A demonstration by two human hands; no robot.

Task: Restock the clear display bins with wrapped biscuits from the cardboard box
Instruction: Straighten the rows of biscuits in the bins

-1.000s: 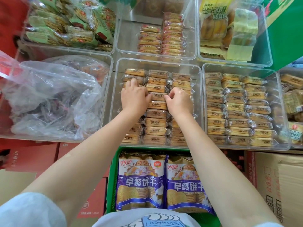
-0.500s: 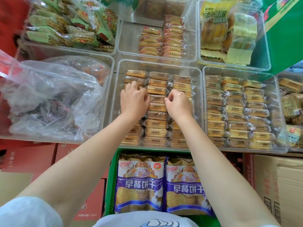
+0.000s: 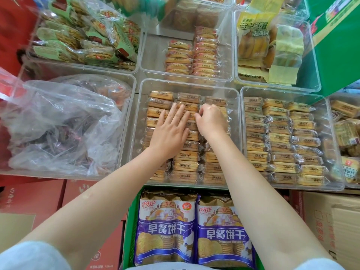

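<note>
Directly ahead I see the middle clear bin [image 3: 234, 133], packed with three columns of wrapped biscuits [image 3: 186, 165] in tan see-through wrappers. My left hand [image 3: 171, 131] lies flat on the left and middle columns, fingers straight and slightly spread, pressing on the packs. My right hand [image 3: 211, 121] sits just beside it over the right column, fingers curled down onto a pack; whether they actually pinch it I cannot tell.

To the right, a second clear bin [image 3: 331, 184] holds similar biscuit packs [image 3: 280, 141] in yellower wrappers, also in three columns. To the left, another bin [image 3: 128, 121] is filled by a crumpled clear plastic bag [image 3: 58, 121]. Behind, one bin [image 3: 152, 55] carries two short rows of red-trimmed packs [image 3: 191, 57], another [image 3: 311, 55] holds yellow bags of bread-like rolls [image 3: 255, 39] with Chinese writing I cannot read clearly, and the far left one has green-edged snack packs [image 3: 78, 41].

Below the bins, a green crate [image 3: 132, 221] holds two purple bags [image 3: 167, 228] printed "早餐饼干" and "Breakfast Biscuits". A brown cardboard box [image 3: 329, 219] stands at lower right, red cartons [image 3: 33, 199] at lower left.
</note>
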